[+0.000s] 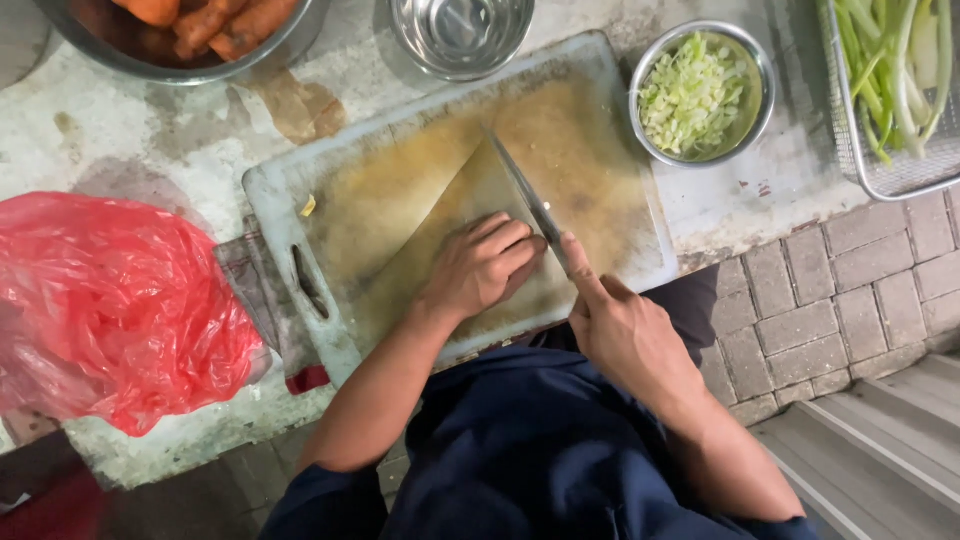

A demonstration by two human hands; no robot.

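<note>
Knife held by right hand, beside left hand.

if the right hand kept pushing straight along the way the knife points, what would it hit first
The right hand points the knife up and left across the cutting board. That line looks free along the board; past its far edge, the empty steel bowl seems first, though depth is unclear.

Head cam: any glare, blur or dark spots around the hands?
Head view: lit evenly from above, board readable; glare only in the empty steel bowl; knife slightly soft; left hand and right hand sharp; bottom-left corner falls dark.
</note>
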